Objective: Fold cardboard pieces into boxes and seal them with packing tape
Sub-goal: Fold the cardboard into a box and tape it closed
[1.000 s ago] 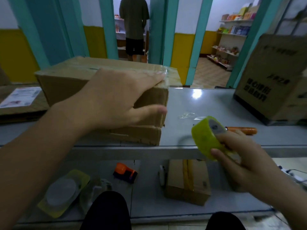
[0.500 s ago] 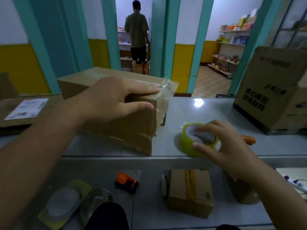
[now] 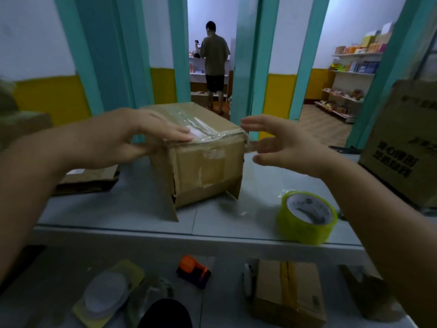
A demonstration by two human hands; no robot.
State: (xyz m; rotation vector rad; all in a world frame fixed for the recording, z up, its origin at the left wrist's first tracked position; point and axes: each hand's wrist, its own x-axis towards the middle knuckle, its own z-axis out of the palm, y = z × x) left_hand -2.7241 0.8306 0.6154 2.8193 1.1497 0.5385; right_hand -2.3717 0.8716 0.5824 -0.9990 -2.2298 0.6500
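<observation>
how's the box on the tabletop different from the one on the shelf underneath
The tabletop box has clear tape across its top; the shelf box has a yellowish strip along its top. The left hand rests on the tabletop box; nothing touches the shelf box. The tabletop box's lower flaps stick out; the shelf box looks closed. Both are brown cardboard.

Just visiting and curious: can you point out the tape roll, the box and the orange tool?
tape roll [image 3: 307,209]: head view, on its pale top face.
box [image 3: 205,166]: head view, on its taped front side.
orange tool [image 3: 190,262]: head view, on its orange upper part.
</observation>
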